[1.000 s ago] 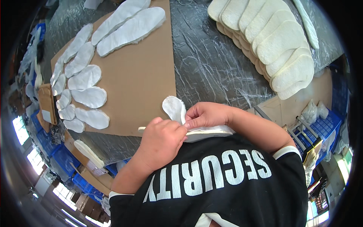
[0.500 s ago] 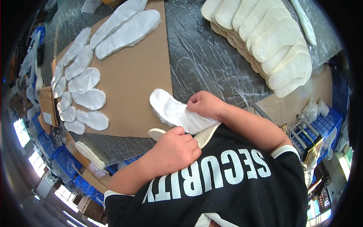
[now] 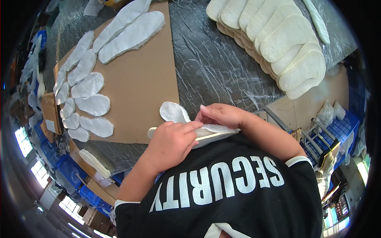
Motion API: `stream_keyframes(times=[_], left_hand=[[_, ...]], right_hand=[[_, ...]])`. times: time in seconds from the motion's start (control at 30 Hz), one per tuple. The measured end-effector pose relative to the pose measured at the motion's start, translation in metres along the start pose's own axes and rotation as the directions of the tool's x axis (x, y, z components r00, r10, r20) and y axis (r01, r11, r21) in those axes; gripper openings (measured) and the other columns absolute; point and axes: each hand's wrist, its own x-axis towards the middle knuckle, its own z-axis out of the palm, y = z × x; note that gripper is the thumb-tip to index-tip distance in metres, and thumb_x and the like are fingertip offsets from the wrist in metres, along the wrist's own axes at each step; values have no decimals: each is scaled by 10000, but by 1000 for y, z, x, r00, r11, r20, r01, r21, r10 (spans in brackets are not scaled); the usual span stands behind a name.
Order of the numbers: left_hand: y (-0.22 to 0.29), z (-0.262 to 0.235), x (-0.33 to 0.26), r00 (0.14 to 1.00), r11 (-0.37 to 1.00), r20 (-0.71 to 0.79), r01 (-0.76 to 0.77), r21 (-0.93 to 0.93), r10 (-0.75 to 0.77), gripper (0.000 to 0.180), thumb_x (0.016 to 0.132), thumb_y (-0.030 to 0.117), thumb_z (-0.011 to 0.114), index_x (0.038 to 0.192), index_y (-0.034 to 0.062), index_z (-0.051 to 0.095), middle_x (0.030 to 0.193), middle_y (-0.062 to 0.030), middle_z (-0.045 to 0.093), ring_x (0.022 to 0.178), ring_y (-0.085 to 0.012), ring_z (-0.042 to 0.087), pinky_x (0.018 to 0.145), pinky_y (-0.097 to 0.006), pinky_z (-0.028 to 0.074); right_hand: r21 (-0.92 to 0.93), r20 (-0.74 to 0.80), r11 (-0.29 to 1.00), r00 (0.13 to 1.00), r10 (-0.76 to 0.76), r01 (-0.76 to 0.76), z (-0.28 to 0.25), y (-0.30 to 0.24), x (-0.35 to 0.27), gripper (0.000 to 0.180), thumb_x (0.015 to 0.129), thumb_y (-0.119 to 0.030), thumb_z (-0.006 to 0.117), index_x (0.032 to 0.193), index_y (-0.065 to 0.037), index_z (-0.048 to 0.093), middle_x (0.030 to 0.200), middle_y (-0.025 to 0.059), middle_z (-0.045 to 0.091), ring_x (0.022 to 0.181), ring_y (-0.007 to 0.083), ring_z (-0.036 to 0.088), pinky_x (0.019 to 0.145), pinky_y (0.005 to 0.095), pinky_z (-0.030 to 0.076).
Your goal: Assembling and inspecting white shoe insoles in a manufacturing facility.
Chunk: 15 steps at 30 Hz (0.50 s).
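Left hand [image 3: 171, 139] curled over a cream insole [image 3: 210, 135], fingers pressing down on it. Right hand [image 3: 220, 116] closed in a pinch on the thin white liner piece [image 3: 173, 112] that peels up off that insole. Both sit at the desk's [image 3: 222, 67] near edge, just in front of the black shirt [image 3: 238, 190]. Brown cardboard sheet [image 3: 139, 87] lies toward the left, white liner pieces [image 3: 93, 104] lined along its left and far edges. Stack of cream insoles [image 3: 278, 39] at far right corner.

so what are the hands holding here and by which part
Both the left hand and right hand hold a white insole with a fabric layer by its near half.
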Motion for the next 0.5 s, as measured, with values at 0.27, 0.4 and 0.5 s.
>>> stream_keyframes(times=[0.27,0.4,0.5], left_hand=[[-6,3,3,999,996,-9,32,-85,-33,105,757,145,714,759,59,654,1095,-42,683,809,-240,662,724,-370,507],[-8,3,5,1000,995,17,28,-101,-26,118,748,146,720,724,57,647,1103,-36,680,802,-242,663,724,-368,507],[-7,2,8,1000,997,18,-23,-78,25,125,741,148,726,723,56,644,1108,-33,677,786,-237,659,713,-367,503]], right_hand=[[-290,154,954,988,-27,72,-7,-2,-38,585,756,-120,804,1254,1,523,1067,62,655,1007,140,592,898,268,448],[-191,112,978,992,-57,78,-5,2,-43,389,818,-156,758,1130,-6,581,984,38,669,911,98,604,819,244,465],[-274,31,962,999,19,-10,-6,-1,-40,241,867,-186,712,1006,-14,617,857,9,656,809,68,578,734,243,457]])
